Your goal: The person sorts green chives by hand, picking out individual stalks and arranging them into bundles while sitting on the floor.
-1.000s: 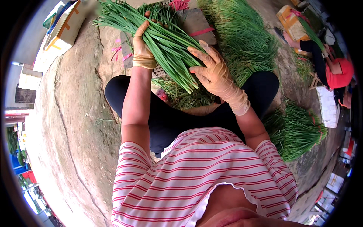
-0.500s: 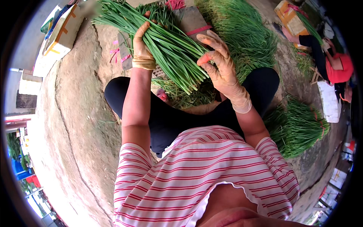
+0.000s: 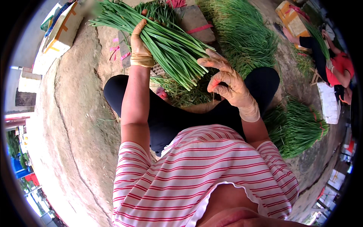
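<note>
Head view, looking down past a striped shirt point(image 3: 204, 162) to the ground. Left hand point(image 3: 140, 47), in a tan glove, grips a thick bunch of long green stalks point(image 3: 172, 47) around its middle: thumb on the near side, fingertips showing over the far side. Grip full, closed on stalks. Right hand point(image 3: 233, 86), also gloved, is just beside the pale cut ends; thumb and forefinger curl into a narrow pinch, the other fingers reaching toward the stalks. Cannot tell whether a strand is caught in that pinch, or whether the fingers touch the bunch.

Bunch position: raised beyond the lap, between the knees, above loose trimmings point(image 3: 185, 94). Hold near mid-length probably balances the load, leaving the cut ends free and within the right hand's reach.

Long axis diagonal: leafy tips up and left, away from the body; cut ends down and right, fanned slightly.

Surroundings: big heap of greens point(image 3: 242, 38) past the right knee, probably laid there for easy reach; banded bundle point(image 3: 302, 130) to the right, its band likely keeping the stalks together. Flat block point(image 3: 194, 22) ahead, pink strip point(image 3: 200, 28) across it. Co-worker in red point(image 3: 339, 72), far right.
</note>
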`<state>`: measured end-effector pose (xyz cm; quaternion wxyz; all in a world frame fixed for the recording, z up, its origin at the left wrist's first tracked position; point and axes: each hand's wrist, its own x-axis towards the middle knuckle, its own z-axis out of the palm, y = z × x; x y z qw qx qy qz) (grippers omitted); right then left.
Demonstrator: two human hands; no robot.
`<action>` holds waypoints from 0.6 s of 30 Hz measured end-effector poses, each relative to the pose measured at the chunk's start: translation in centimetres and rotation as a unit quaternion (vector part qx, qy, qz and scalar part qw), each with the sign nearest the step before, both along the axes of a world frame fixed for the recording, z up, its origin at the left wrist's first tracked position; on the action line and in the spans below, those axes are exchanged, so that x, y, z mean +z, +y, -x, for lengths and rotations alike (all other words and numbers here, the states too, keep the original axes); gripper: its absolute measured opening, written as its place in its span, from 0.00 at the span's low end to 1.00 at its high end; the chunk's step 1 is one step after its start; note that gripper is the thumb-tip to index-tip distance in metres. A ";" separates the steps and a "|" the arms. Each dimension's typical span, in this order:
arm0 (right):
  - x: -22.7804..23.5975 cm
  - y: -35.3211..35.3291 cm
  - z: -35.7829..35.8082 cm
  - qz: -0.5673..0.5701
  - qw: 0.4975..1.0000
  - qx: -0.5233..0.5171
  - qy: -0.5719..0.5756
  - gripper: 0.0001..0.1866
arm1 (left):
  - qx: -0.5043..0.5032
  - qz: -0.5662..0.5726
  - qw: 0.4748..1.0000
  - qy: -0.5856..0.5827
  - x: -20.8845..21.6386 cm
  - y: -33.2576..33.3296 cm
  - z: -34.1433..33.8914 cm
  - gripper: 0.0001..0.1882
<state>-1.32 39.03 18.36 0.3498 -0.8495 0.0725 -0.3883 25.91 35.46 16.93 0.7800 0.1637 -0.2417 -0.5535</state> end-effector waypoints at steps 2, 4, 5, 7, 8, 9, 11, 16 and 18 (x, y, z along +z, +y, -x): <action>-0.3 -0.3 1.1 -0.010 1.000 -0.005 0.003 0.07 | -0.008 0.011 1.000 -0.003 -0.3 0.0 -0.3 0.20; -0.4 -0.3 1.0 0.057 0.997 -0.042 0.022 0.08 | -0.006 0.014 1.000 0.000 -0.3 -0.3 -0.4 0.20; -0.4 -0.3 1.0 0.090 0.994 -0.060 0.031 0.08 | -0.005 0.016 1.000 0.002 -0.3 -0.4 -0.4 0.20; -0.8 -0.1 -0.4 0.125 0.985 -0.108 0.043 0.09 | -0.002 0.005 1.000 -0.002 -0.1 -0.3 0.1 0.19; -1.0 0.0 -1.2 0.131 0.983 -0.119 0.051 0.09 | -0.003 0.002 1.000 -0.003 -0.1 -0.2 0.3 0.19; -1.1 0.1 -1.9 0.138 0.980 -0.128 0.058 0.09 | -0.002 -0.001 1.000 -0.005 0.1 -0.1 0.4 0.19; -1.6 -0.1 -2.9 0.167 0.974 -0.133 0.081 0.08 | -0.021 0.003 1.000 0.003 -0.2 -0.3 0.3 0.19; -1.3 -0.8 -2.7 0.135 0.960 -0.235 -0.075 0.04 | -0.037 0.010 0.999 0.007 -0.3 -0.2 0.2 0.20; -1.1 -1.1 -1.1 0.139 0.969 -0.194 -0.057 0.07 | -0.034 0.017 0.999 0.002 -0.2 -0.2 0.1 0.20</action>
